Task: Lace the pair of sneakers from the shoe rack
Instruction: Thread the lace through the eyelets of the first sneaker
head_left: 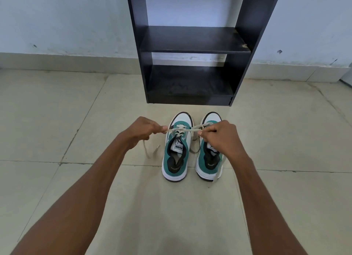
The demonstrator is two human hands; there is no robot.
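Note:
Two teal and white sneakers stand side by side on the floor, toes toward the rack. Over the left sneaker (176,159) a cream lace (181,130) is stretched sideways between both hands. My left hand (142,130) pinches one end to the left of the shoe, and the loose tail hangs down to the floor. My right hand (219,135) pinches the other end above the right sneaker (207,163) and hides that shoe's tongue. Another lace trails down the right sneaker's outer side.
A black open shoe rack (192,43) stands against the pale wall just beyond the sneakers, its shelves bare. Beige floor tiles (76,121) spread on both sides.

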